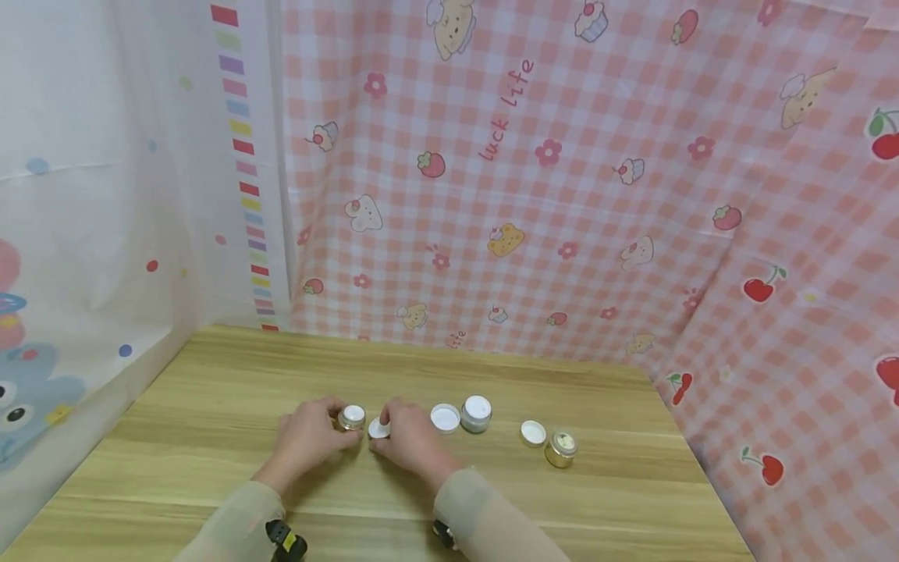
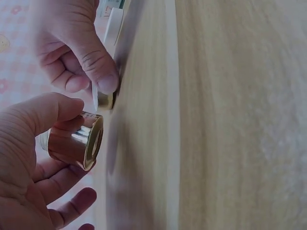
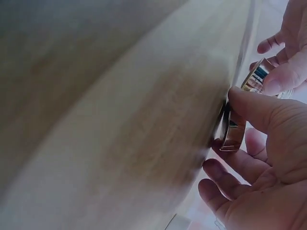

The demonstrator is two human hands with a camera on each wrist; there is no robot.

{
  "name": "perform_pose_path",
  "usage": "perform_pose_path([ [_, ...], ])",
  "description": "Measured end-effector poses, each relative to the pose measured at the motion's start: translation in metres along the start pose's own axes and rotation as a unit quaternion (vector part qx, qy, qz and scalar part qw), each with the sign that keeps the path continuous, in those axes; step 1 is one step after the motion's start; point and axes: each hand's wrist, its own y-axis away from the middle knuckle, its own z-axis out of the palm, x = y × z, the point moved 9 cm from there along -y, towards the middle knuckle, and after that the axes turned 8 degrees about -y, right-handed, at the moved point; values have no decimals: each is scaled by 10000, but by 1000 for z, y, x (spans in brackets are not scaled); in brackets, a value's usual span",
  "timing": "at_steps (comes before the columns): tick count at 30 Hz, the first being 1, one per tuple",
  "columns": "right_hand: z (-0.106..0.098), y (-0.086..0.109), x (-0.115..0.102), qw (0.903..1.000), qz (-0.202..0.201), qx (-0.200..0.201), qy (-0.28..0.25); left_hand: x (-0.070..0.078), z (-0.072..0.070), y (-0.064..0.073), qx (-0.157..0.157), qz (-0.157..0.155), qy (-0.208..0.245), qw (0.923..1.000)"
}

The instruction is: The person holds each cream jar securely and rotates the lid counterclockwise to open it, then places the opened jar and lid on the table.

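Note:
A small gold jar (image 2: 76, 141) with a white top face is gripped between the thumb and fingers of my left hand (image 1: 314, 435). Just to its right, my right hand (image 1: 414, 441) pinches a gold-sided lid (image 3: 234, 132) by its edge. White shows on the lid's upturned inside (image 1: 379, 428) in the head view. Jar and lid are apart, with a narrow gap between them. In the left wrist view the lid stays close to the tabletop, partly hidden by the right thumb.
Right of my hands, an upturned white lid (image 1: 445, 418) lies beside a silvery jar (image 1: 476, 414). Farther right are another upturned lid (image 1: 533, 433) and a gold jar (image 1: 561, 449). All stand on a wood-grain table (image 1: 393, 519), with patterned cloth (image 1: 477, 257) hanging behind.

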Motion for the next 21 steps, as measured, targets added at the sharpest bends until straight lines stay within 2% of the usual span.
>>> perform_pose_path([
  [9,-3,-1,-7,9984,-235,253,444,-2,4,-1,-64,119,46,9999],
  [13,-8,6,-7,9973,-439,353,468,-1,5,0,-51,168,-50,9998],
  [16,-19,21,-6,9959,-616,383,534,-1,1,3,-119,243,-150,9995],
  [17,-18,24,4,9935,-829,472,614,-2,-1,4,-138,276,-192,9993],
  [21,-41,62,23,9926,-1088,190,507,-14,-17,10,-121,471,-418,9979],
])
